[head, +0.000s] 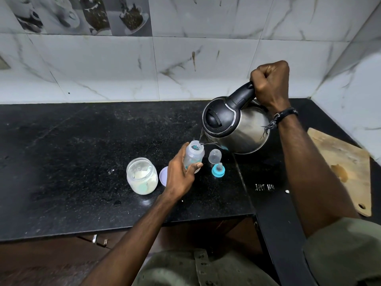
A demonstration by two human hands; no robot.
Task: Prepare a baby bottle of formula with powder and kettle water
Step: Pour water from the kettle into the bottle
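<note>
Right hand fisted round kettle handle, kettle tipped, thin stream into bottle. Left hand wraps bottle's lower body, held just above counter, mouth under spout. Bottle: light, thin plastic, prob. slick once wet & warm w/ hot water, so grip low, clear of rim. Kettle: heavy, steel likely hot; handle only. Powder jar open beside; teat & cap on counter nearby.

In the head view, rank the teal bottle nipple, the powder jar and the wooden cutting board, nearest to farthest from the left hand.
From the left hand:
1. Teal bottle nipple, just right.
2. Clear glass powder jar, just left; nearly tied with the nipple.
3. Wooden cutting board, far right.
</note>
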